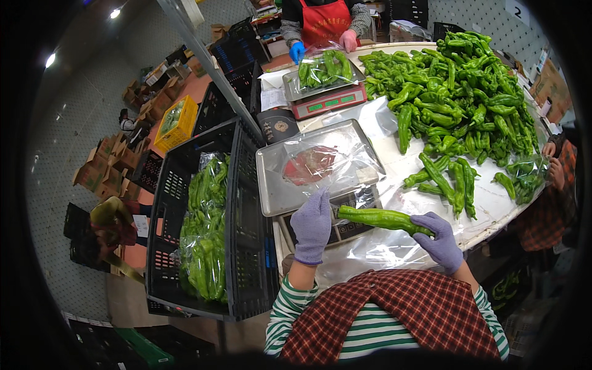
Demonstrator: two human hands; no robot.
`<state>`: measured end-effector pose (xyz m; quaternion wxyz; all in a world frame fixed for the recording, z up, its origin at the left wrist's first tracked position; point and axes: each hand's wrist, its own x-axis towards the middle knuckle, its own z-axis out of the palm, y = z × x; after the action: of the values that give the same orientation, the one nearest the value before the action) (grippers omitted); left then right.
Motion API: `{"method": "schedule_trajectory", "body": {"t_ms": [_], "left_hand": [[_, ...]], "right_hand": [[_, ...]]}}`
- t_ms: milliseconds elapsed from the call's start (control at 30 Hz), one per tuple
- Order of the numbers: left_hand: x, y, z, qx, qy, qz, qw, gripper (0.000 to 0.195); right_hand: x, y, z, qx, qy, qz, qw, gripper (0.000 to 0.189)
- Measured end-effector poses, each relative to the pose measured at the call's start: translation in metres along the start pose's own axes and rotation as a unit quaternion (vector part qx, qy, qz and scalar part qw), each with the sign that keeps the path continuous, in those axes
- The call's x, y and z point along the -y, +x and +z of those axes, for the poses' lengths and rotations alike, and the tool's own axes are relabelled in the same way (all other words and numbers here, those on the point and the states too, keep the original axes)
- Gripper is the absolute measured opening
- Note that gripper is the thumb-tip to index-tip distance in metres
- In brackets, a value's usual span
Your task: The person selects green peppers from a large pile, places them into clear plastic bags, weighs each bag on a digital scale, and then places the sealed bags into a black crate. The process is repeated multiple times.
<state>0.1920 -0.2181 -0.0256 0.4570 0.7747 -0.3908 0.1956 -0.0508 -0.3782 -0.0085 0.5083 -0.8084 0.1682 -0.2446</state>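
Note:
My left hand [312, 226], in a purple knitted glove, pinches the edge of a clear plastic bag [319, 173] lying on the metal pan [273, 194] of a weighing scale. In my right hand [439, 238], gloved alike, is the end of a long green pepper [379, 217], held level with its other end pointing towards my left hand. Several loose green peppers [455, 182] lie on the white table [490, 208] beyond my right hand. More clear plastic film [379, 249] lies along the near table edge.
Bagged peppers [206, 240] fill part of a black crate [236, 277] at left. A large pepper heap [462, 92] covers the far right. Across the table, a co-worker's gloved hands [296, 52] are by a second scale [328, 101]; another person's hands [556, 171] touch a pepper bag [527, 178].

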Motion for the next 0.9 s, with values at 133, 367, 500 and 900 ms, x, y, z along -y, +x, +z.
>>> {"method": "schedule_trajectory", "body": {"t_ms": [133, 367, 500, 900], "left_hand": [[-0.036, 0.001, -0.003, 0.065, -0.052, -0.043, 0.996, 0.015], [-0.055, -0.021, 0.019, 0.122, -0.139, 0.133, 0.974, 0.021], [-0.059, -0.021, 0.006, 0.126, -0.108, 0.083, 0.983, 0.016], [-0.071, -0.023, -0.015, 0.147, -0.04, 0.073, 0.986, 0.016]], "right_hand": [[0.0, 0.011, 0.026, -0.118, -0.116, -0.02, 0.986, 0.039], [-0.019, 0.062, 0.063, -0.089, -0.241, -0.081, 0.963, 0.04], [-0.028, 0.096, 0.074, -0.108, -0.256, -0.09, 0.956, 0.04], [-0.014, 0.161, 0.099, -0.048, -0.248, -0.13, 0.959, 0.047]]}}
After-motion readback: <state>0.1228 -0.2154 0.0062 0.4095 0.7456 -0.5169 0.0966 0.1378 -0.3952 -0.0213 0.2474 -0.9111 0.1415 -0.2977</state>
